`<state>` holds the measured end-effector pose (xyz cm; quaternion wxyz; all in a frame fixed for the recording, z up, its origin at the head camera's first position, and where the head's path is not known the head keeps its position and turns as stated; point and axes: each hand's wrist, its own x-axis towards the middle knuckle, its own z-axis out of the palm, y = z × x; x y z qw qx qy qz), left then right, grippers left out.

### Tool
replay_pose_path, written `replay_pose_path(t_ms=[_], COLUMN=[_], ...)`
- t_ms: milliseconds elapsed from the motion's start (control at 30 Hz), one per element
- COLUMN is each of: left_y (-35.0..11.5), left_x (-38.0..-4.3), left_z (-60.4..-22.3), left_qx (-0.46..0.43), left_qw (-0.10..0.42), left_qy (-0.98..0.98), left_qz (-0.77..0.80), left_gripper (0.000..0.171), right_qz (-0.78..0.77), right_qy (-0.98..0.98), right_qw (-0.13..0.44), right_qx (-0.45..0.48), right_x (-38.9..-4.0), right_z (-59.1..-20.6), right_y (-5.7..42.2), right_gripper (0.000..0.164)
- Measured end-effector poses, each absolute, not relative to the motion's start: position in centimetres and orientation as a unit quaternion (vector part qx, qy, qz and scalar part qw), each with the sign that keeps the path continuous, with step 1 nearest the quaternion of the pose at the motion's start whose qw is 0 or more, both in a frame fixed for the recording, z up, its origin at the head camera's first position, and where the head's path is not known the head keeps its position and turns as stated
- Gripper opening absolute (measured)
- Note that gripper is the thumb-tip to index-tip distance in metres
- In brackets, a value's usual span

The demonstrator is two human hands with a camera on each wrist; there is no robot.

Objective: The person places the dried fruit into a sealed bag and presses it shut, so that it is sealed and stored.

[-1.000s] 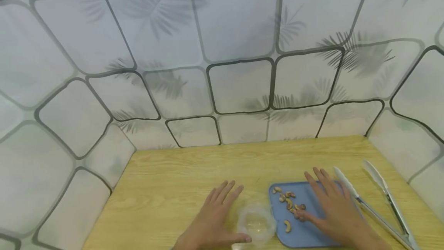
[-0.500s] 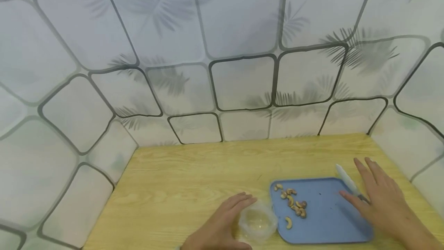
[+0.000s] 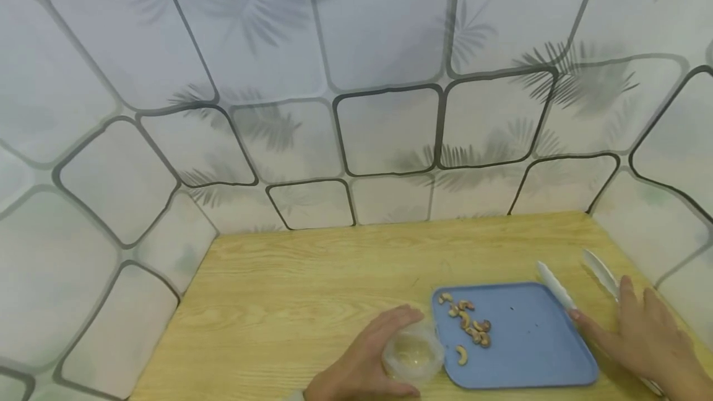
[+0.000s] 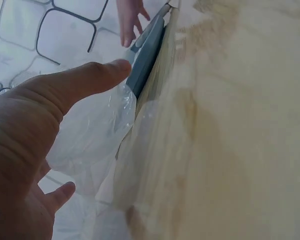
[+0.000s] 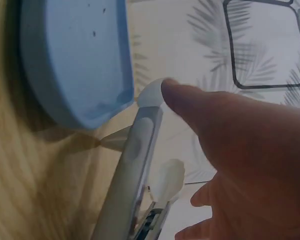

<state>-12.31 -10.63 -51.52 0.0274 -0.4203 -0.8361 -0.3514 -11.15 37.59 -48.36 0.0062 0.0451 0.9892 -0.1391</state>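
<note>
My left hand (image 3: 373,357) curves round the left side of a clear plastic bowl (image 3: 420,361), fingers at its far side and thumb at the near side. In the left wrist view the bowl (image 4: 92,135) lies between thumb and fingers. My right hand (image 3: 646,333) is spread over a pair of metal tongs (image 3: 557,286) with pale tips, which lie with their arms apart. In the right wrist view the thumb is at one arm of the tongs (image 5: 130,170); whether it touches is unclear. The hand hides much of the tongs.
A blue tray (image 3: 529,351) lies between the bowl and the tongs. Several cashews (image 3: 465,320) are at its left side. The wood-grain table (image 3: 289,289) is bounded by patterned fabric walls (image 3: 390,141) behind and at both sides.
My right hand has moved right, from above the tray to the tongs. My left hand has come in round the bowl, its fingers bending from a spread pose. The cashews have stayed put.
</note>
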Motion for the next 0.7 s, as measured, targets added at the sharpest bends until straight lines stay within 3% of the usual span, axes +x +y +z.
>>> replay_pose_path(t_ms=[167,300,567,700], left_y=[-10.4,-10.2,-10.0,-10.0], left_x=[-12.1,-12.1,-12.8,-13.1], left_z=[-51.7,-52.0,-53.4,-53.8], left_qx=[-0.401,-0.390,-0.386,-0.380], left_qw=[-0.018,-0.025,0.055,0.059], left_qy=[-0.828,-0.823,-0.792,-0.772], left_qz=[-0.391,-0.412,-0.470,-0.507], left_gripper=[0.108,0.102,0.089,0.084], right_qz=[-0.155,-0.153,-0.145,-0.143], right_qy=[0.978,0.972,0.975,0.980], right_qw=[0.118,0.151,0.127,0.094], right_qx=[0.075,0.091,0.110,0.102], right_x=[-11.1,-11.1,-11.2,-11.2], right_z=[-49.1,-49.9,-51.1,-50.7], right_y=[38.2,38.6,38.6,38.6], right_gripper=[0.137,0.141,0.142,0.131])
